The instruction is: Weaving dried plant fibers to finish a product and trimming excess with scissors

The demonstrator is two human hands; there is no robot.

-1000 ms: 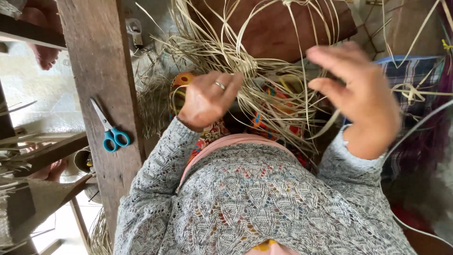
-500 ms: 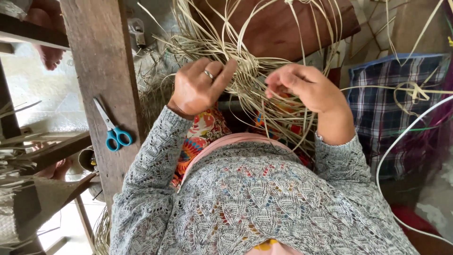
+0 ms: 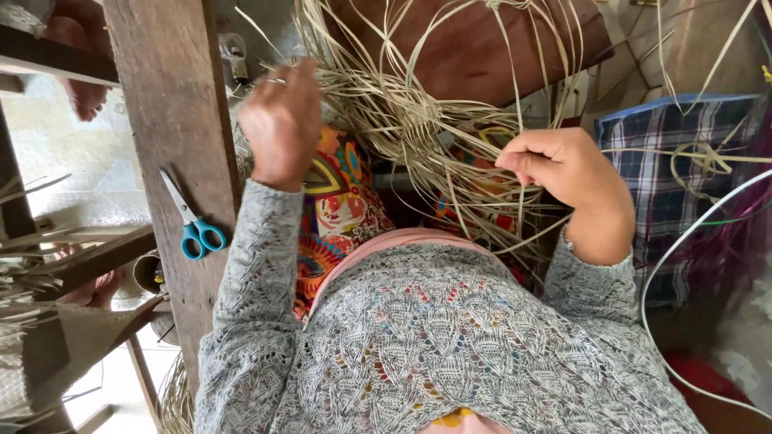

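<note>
Seen from above, a person in a grey knitted sweater (image 3: 418, 345) works a tangle of pale straw strips (image 3: 418, 120) held over the lap, against a brightly patterned cloth (image 3: 334, 209). The left hand (image 3: 281, 128) is raised at the left side of the bundle, knuckles toward the camera, its fingers curled into the strands; its grip appears closed on a few strips, though the fingertips are hidden behind the back of the hand. The right hand (image 3: 567, 181) sits at the right side of the bundle, its grip narrow, thumb and curled fingers pinching several thin strips that run up and away toward the top of the frame. The woven mass lies between the two hands, loose ends fanning upward in front of a reddish-brown surface (image 3: 474, 48). A thick wooden beam (image 3: 173, 120) runs down the left side of the view, just beside the left forearm, and a pair of blue-handled scissors (image 3: 189, 217) rests on it, blades pointing up, near the left elbow. A blue checked bag (image 3: 683, 185) stands to the right, close to the right wrist, with a thin white cord (image 3: 655, 281) looping across its front.
</note>
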